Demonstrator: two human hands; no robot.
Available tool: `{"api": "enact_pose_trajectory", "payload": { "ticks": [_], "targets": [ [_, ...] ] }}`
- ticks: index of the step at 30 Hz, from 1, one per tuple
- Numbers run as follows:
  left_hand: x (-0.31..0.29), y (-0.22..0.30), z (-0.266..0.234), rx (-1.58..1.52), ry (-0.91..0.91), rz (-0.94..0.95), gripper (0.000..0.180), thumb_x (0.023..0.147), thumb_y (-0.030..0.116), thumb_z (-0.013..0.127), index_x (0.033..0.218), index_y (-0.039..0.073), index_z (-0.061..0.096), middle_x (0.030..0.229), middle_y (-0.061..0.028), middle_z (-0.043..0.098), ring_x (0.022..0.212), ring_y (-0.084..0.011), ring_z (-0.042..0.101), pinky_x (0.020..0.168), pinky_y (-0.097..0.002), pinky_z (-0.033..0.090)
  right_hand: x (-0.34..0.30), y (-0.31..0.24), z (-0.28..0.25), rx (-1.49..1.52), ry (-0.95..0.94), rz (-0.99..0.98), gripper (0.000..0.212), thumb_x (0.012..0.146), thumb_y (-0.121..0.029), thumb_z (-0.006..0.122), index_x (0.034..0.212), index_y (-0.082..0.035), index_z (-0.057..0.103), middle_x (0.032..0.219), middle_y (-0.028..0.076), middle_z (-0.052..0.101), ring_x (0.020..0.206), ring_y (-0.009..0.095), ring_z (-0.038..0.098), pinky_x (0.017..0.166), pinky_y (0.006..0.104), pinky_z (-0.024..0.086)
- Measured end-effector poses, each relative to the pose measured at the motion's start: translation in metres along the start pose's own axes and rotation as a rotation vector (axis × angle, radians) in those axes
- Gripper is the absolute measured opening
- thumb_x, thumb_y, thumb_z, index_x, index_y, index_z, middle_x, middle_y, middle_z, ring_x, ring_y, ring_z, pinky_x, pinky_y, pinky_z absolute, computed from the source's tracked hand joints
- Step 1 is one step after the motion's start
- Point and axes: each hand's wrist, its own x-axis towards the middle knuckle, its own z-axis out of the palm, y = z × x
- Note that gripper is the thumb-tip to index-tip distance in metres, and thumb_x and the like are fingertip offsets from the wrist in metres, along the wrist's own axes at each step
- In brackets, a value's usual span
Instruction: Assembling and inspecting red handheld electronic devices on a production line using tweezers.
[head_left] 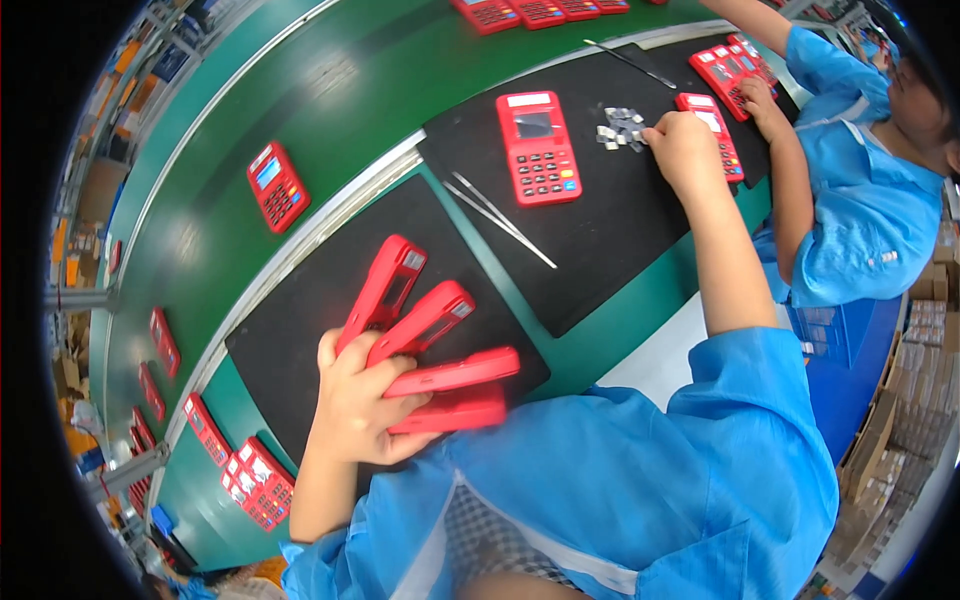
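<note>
My left hand is closed around several red card payment terminals, fanned out with fingers between them, over the near black mat. My right hand reaches out to the far black mat, its fingers closed in a pinch; what they hold, if anything, is hidden. Just left of its fingertips is a small pile of clear and white pieces. Partly behind that hand lies a red terminal. Another red terminal, screen and keypad up, lies flat left of the pile. Tweezers rest beside it.
A green conveyor belt curves past on the left, carrying a red terminal and more farther along. Other terminals sit at the lower left. A second pair of tweezers lies at the back. At right, a co-worker in blue handles terminals.
</note>
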Motion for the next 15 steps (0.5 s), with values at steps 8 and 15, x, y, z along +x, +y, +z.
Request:
{"api": "enact_pose_trajectory", "payload": {
  "ticks": [8,15],
  "targets": [
    [0.024,-0.008,0.011,-0.068,0.042,0.016,0.028,0.052,0.034,0.078,0.065,0.014,0.064,0.084,-0.0039,0.056,0.095,-0.0318,0.051,0.081,-0.0496,0.033,-0.001,-0.002,-0.004,-0.129,0.105,-0.192,0.012,0.087,-0.006,0.052,0.086,0.005,0.058,0.083,0.025,0.061,0.079,0.040,0.060,0.071,0.0462,0.048],
    [0.018,-0.011,0.011,-0.104,-0.003,-0.005,0.031,0.053,0.036,0.077,0.071,0.012,0.068,0.088,-0.0052,0.058,0.097,-0.0327,0.052,0.083,-0.0504,0.033,-0.097,-0.155,-0.013,0.560,-0.297,-0.985,0.011,0.079,0.000,0.060,0.086,-0.002,0.052,0.091,0.013,0.054,0.089,0.032,0.054,0.078,0.0393,0.046]
  ]
}}
